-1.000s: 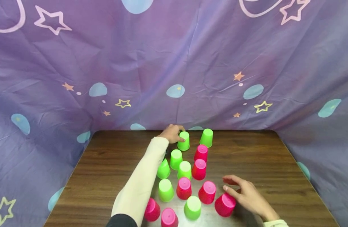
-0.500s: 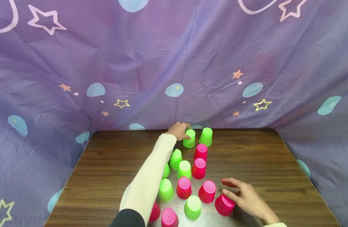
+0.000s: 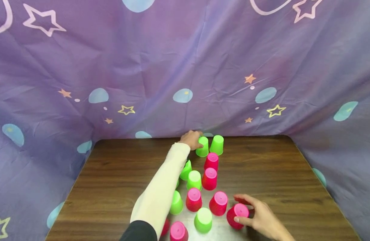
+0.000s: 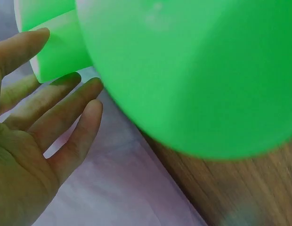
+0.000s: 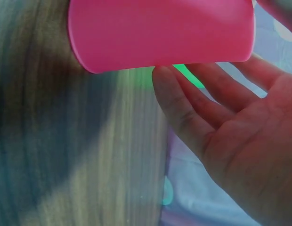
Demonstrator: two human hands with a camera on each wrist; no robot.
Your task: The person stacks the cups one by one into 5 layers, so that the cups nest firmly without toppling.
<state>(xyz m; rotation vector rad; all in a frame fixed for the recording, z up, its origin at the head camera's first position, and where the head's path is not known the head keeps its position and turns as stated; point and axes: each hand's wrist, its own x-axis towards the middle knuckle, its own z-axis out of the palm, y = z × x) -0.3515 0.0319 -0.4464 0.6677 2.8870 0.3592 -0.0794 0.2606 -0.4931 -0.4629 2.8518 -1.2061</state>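
Softly does it, I'd say.
Left hand (image 3: pixel 191 139) pinches an upturned green plastic cup (image 3: pixel 204 149) just below centre frame; right hand (image 3: pixel 262 217), an upturned pink plastic cup (image 3: pixel 235 213) lower right. Keep both level.

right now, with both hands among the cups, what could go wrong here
The left sleeve covers part of a half-hidden green cup, so pulling back might clip it. The held green cup in the left hand stands near another green cup and could bump it. The right hand might nudge the closest pink cup into its pink neighbour.
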